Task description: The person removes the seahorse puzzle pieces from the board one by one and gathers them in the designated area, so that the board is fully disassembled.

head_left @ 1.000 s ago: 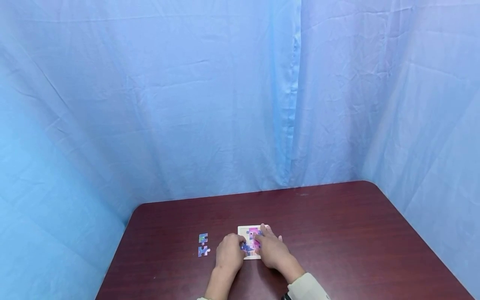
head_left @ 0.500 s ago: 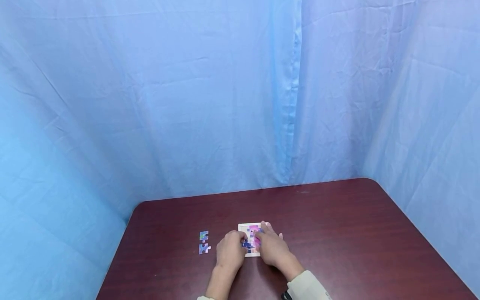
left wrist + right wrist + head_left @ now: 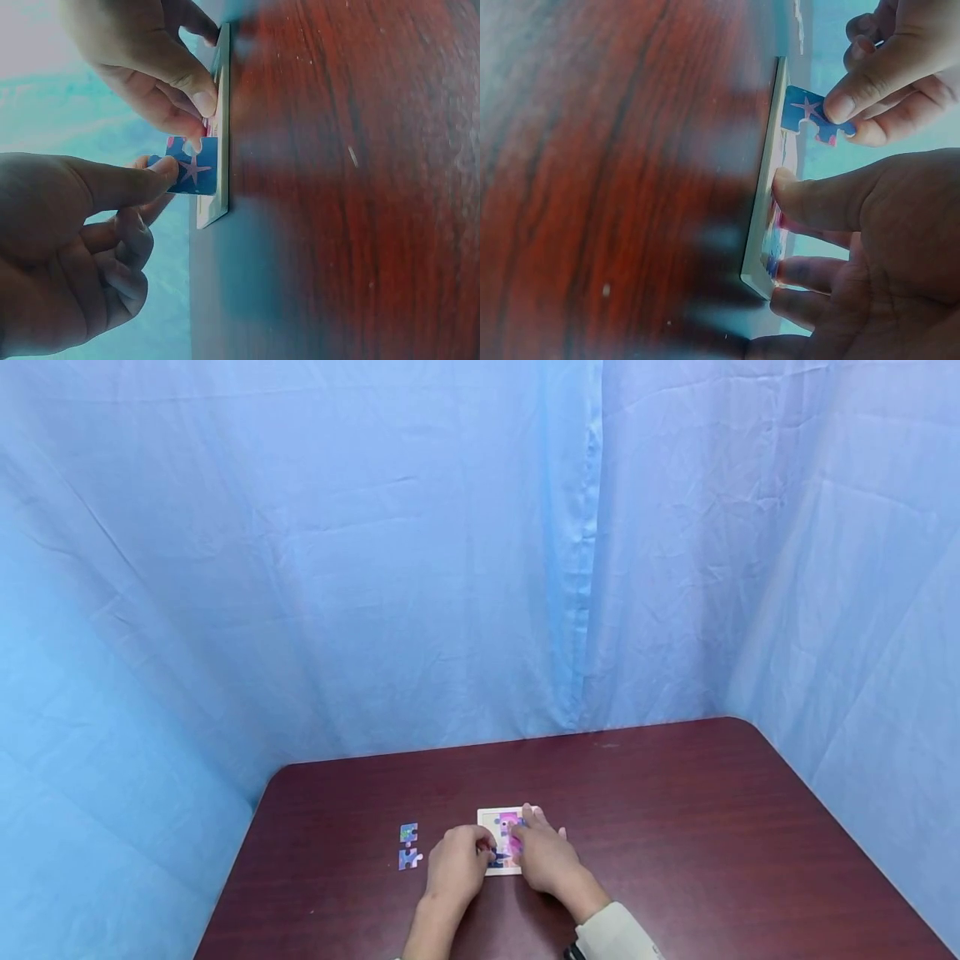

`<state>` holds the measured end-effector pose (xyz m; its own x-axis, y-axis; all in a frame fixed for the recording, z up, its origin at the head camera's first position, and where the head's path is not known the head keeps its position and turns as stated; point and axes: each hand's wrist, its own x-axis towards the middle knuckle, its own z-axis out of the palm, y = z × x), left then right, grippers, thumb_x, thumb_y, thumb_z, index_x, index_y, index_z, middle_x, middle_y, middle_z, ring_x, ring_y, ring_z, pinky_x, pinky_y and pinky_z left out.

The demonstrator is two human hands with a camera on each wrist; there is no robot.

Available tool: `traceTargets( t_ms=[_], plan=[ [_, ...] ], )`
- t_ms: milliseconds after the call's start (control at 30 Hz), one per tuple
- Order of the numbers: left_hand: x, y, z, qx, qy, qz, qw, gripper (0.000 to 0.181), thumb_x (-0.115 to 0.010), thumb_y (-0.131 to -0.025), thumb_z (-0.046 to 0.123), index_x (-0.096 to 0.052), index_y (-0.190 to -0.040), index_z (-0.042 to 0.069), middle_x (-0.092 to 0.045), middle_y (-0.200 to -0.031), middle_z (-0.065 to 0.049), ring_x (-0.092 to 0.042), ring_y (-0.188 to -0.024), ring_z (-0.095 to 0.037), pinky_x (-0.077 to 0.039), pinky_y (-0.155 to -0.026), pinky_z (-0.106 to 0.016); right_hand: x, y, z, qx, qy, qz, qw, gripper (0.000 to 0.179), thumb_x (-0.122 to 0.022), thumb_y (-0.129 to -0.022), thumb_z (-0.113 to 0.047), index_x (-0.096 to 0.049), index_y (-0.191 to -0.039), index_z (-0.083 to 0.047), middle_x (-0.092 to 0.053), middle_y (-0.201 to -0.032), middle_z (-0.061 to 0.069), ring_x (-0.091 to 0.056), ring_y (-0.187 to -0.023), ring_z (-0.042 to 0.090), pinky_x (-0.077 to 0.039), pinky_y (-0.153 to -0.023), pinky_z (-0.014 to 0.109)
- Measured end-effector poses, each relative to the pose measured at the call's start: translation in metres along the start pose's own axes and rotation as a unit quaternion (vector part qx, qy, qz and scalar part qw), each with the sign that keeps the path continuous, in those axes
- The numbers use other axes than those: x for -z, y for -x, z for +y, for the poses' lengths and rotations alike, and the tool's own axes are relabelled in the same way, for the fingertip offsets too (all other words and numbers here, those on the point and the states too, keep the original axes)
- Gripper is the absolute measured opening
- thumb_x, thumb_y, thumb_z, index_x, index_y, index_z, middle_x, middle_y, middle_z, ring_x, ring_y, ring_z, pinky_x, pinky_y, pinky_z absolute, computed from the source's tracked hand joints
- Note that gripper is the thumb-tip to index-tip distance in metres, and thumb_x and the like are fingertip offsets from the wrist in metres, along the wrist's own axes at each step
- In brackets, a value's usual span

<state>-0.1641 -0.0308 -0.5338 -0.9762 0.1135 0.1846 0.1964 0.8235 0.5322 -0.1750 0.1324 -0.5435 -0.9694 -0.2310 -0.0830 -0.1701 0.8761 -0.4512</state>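
My left hand (image 3: pixel 456 864) pinches a blue jigsaw piece (image 3: pixel 196 174) with a pink starfish on it, between thumb and fingers. In both wrist views the piece stands on edge, its lower edge right at the near left part of the puzzle tray (image 3: pixel 504 872). The tray has a pale raised rim and lies flat, with pink and blue pieces (image 3: pixel 510 820) in it. My right hand (image 3: pixel 549 858) rests on the tray's right side, thumb and fingertips pressing on the pieces and covering part of them. A bare pale patch of tray shows at its upper left.
Two loose jigsaw pieces, one blue-green (image 3: pixel 408 832) and one blue-purple (image 3: pixel 408 859), lie left of my left hand. The dark red table (image 3: pixel 637 802) extends all round the tray. Blue curtains (image 3: pixel 420 610) hang behind and at both sides.
My left hand has drawn slightly left and its fingers have bunched at the tray's left edge. The right hand stays in place on the tray.
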Motion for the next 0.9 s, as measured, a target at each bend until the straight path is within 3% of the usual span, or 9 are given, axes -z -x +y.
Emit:
traceTargets(
  t_ms=[467,700,900],
  plan=[
    [0.006,0.01,-0.001,-0.005,0.015,0.011,0.9998,0.019,-0.086,-0.081,0.007,-0.071,-0.08,0.02,-0.067,-0.072,0.011,-0.056,-0.065,0.0,-0.042,-0.058,-0.026,-0.001,-0.001,0.001,-0.002,0.0,0.0,1.0,0.039,-0.071,-0.097,-0.012,-0.068,-0.136,-0.005,-0.042,-0.165,0.025,-0.037,-0.157,0.042,-0.037,-0.114,0.076],
    [0.021,0.019,-0.008,-0.008,0.027,0.008,0.9996,0.015,-0.085,-0.084,0.009,-0.074,-0.084,0.019,-0.071,-0.075,0.01,-0.058,-0.065,0.001,-0.043,-0.058,-0.025,-0.002,-0.001,0.001,-0.002,-0.003,0.001,1.0,0.041,-0.071,-0.097,-0.012,-0.068,-0.137,-0.005,-0.042,-0.165,0.026,-0.037,-0.157,0.043,-0.036,-0.114,0.076],
    [0.034,0.031,-0.018,0.009,0.023,0.005,0.9997,0.012,-0.084,-0.085,0.01,-0.076,-0.088,0.019,-0.073,-0.077,0.01,-0.054,-0.063,0.004,-0.042,-0.058,-0.024,-0.001,-0.001,0.003,-0.006,-0.008,-0.005,0.9999,0.044,-0.07,-0.097,-0.011,-0.066,-0.14,-0.005,-0.041,-0.166,0.025,-0.035,-0.158,0.043,-0.034,-0.115,0.077]
  ],
)
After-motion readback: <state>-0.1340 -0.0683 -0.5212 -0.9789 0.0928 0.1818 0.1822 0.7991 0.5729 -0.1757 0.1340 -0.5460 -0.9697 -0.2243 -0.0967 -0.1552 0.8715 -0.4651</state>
